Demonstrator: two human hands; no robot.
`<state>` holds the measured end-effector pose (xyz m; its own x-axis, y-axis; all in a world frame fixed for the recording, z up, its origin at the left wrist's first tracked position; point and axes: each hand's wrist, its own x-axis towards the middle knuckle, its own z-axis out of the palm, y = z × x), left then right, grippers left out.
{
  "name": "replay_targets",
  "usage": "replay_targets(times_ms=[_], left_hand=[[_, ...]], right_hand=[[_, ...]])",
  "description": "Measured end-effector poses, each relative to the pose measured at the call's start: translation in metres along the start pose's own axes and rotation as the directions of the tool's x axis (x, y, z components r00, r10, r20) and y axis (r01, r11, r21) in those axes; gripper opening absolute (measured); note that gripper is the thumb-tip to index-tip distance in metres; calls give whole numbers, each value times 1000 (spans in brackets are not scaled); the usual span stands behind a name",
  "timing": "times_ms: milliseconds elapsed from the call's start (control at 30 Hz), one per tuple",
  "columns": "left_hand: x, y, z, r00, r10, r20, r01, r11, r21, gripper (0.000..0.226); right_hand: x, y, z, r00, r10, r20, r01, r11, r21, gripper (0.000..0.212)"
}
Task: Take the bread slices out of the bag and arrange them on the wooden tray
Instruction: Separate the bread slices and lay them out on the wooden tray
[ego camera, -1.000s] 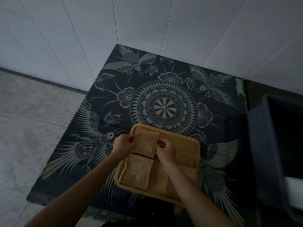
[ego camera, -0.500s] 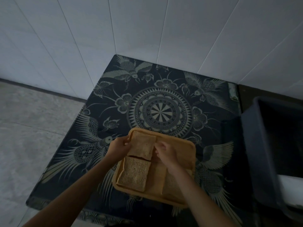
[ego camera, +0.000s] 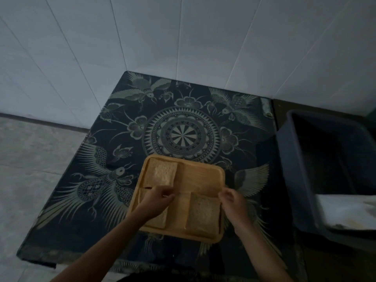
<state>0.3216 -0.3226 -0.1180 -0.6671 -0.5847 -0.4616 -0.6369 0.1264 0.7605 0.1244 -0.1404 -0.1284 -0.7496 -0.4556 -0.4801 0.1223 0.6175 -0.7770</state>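
Observation:
A wooden tray lies on the dark patterned tabletop. One bread slice rests flat in its far left corner. Another slice lies at the near right. A third slice sits at the near left, mostly covered by my left hand, which hovers over it with loosely curled fingers and holds nothing. My right hand is at the tray's right rim, fingers loosely apart and empty. The tray's far right part is bare. A pale bag-like thing lies in the bin at right; what it is I cannot tell.
The table has a dark cloth with a mandala and birds. It stands in a corner of white tiled walls. A dark blue plastic bin stands close on the right. Grey floor lies to the left.
Both hands have let go of the slice, which now lies in the tray's far left corner. My left hand drew back over the near left slice; my right hand moved to the right rim.

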Motion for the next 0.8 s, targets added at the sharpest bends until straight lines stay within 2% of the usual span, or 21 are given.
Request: replay_targets(times_ms=[167, 300, 367, 500, 700, 800], left_hand=[[-5, -1, 37, 995, -88, 43, 88, 996, 18, 29], [-5, -3, 58, 988, -140, 72, 140, 990, 0, 49], [-5, -3, 64, 985, -155, 71, 157, 987, -20, 50], [-4, 1, 74, 986, -153, 64, 157, 985, -77, 36], [-10, -1, 78, 988, -155, 28, 157, 980, -121, 21], [-14, -5, 78, 986, -162, 36, 166, 975, -150, 24]], right_hand=[[-17, 29, 1, 996, 92, 0, -92, 995, -33, 41], [-23, 41, 7, 995, 101, -3, -101, 994, -50, 42], [-26, 42, 9, 996, 84, -6, -84, 993, -89, 38], [-29, 43, 14, 998, 51, -33, -55, 990, -129, 25], [-30, 43, 13, 999, 33, -37, -37, 991, -129, 28], [-33, 47, 13, 998, 46, -36, -51, 990, -133, 29]])
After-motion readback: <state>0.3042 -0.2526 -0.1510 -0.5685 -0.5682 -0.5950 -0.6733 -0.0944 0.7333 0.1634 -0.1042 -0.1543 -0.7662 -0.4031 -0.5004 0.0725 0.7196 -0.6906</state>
